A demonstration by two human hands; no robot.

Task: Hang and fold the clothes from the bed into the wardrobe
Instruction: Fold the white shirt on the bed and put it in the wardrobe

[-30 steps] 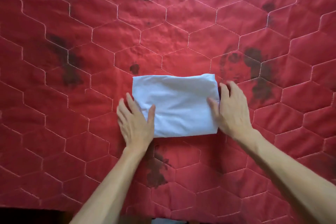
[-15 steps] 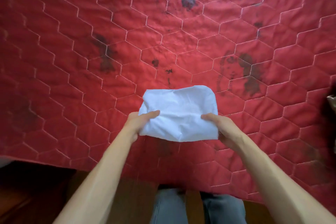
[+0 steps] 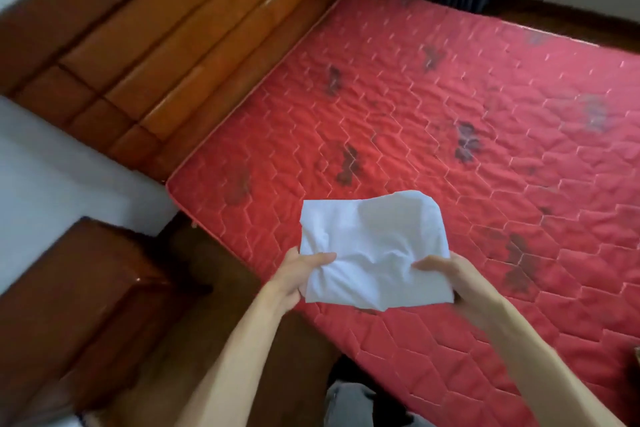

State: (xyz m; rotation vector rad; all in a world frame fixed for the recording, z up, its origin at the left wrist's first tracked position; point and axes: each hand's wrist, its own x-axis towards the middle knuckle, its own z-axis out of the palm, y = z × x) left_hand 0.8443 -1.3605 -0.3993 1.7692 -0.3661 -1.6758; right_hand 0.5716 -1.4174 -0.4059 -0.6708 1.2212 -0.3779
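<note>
Red mattress, folded white cloth lifted, both hands

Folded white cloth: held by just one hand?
No, the left hand and the right hand both grip the folded white cloth, one at each side.

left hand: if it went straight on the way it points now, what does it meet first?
The left hand grips the folded white cloth, so that would travel with it. Beyond, its line runs over the red mattress, probably the first surface met, though the height above it is unclear.
</note>
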